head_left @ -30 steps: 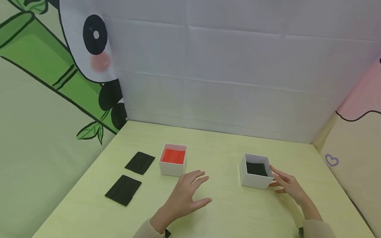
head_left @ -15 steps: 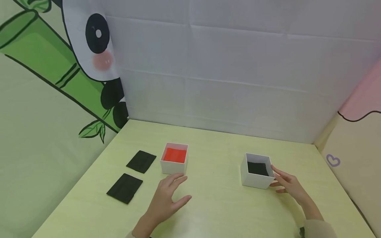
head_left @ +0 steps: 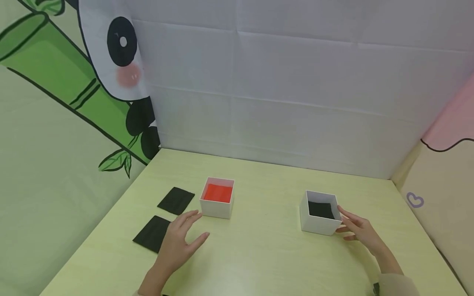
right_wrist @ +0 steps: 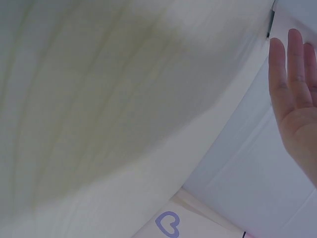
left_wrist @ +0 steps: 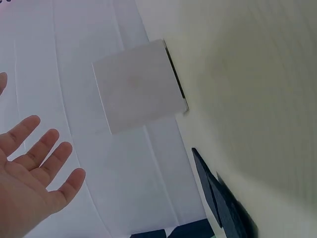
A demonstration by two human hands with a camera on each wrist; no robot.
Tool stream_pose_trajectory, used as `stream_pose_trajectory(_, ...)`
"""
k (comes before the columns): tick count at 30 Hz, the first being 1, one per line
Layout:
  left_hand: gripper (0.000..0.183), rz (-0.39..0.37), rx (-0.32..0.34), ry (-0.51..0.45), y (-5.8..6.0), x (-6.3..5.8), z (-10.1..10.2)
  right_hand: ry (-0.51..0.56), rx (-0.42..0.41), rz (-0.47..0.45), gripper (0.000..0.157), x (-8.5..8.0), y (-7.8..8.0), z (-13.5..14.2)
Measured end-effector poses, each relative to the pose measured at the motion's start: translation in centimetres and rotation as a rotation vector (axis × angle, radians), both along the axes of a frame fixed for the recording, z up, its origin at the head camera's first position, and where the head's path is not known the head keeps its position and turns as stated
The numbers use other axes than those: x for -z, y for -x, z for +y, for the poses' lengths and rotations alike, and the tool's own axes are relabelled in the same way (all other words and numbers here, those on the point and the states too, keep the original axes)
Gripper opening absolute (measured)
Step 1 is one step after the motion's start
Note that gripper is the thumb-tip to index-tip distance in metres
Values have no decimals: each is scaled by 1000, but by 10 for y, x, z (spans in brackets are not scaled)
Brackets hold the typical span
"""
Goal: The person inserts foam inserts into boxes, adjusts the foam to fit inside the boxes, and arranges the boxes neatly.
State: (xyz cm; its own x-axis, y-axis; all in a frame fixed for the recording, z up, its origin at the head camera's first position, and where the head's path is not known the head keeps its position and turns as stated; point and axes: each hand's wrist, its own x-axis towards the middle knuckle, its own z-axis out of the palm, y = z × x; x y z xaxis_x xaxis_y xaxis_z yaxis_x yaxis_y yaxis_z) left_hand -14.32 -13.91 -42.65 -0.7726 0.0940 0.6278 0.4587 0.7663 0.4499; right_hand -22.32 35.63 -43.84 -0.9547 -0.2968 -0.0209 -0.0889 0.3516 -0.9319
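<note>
My left hand (head_left: 176, 246) hovers with spread fingers over the right part of the nearer black square (head_left: 152, 233), holding nothing. A second black square (head_left: 176, 200) lies just beyond it. In front of my left fingertips stands a white box (head_left: 216, 210) with a red piece (head_left: 218, 193) inside. In the left wrist view that white box (left_wrist: 139, 88) sits apart from my hand (left_wrist: 37, 181). On the right, my right hand (head_left: 361, 234) touches the right side of another white box (head_left: 319, 226), which holds a black piece (head_left: 321, 210). My right fingers look relaxed in the right wrist view.
All of this is on a pale yellow table (head_left: 266, 246). A white cloth backdrop (head_left: 277, 90) rises behind its far edge. Printed panels border it: bamboo and a panda on the left (head_left: 52, 164), a purple heart on the right.
My left hand has moved left, from in front of the box with the red piece to over the nearer black square. My right hand stays at its box. The head view shifted slightly.
</note>
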Motion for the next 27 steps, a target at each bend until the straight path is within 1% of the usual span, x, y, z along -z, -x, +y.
stream_pose_trajectory(3, 47, -33, -50, -7, 0, 0, -12, 5, -7, 4, 43, 0, 0, 0)
stream_pose_trajectory(6, 47, -53, -73, -33, 2, 2, -25, 4, -9, 1, 43, 0, 0, 1)
stream_pose_trajectory(13, 44, -60, -87, -104, 5, 7, -55, -7, -4, -1, 43, 0, 0, 1)
stream_pose_trajectory(15, 45, -72, -91, -117, 6, 9, -62, -9, -2, -2, 43, 0, 1, 1)
stream_pose_trajectory(22, 46, -199, -100, -145, 8, 12, -86, -21, 21, -24, 43, -2, 1, 2)
stream_pose_trajectory(25, 47, -233, -81, -142, 9, 13, -97, -21, 26, -28, 43, -3, 0, 1)
stream_pose_trajectory(27, 48, -269, -55, -136, 11, 15, -104, -21, 26, -27, 44, -4, 0, 0)
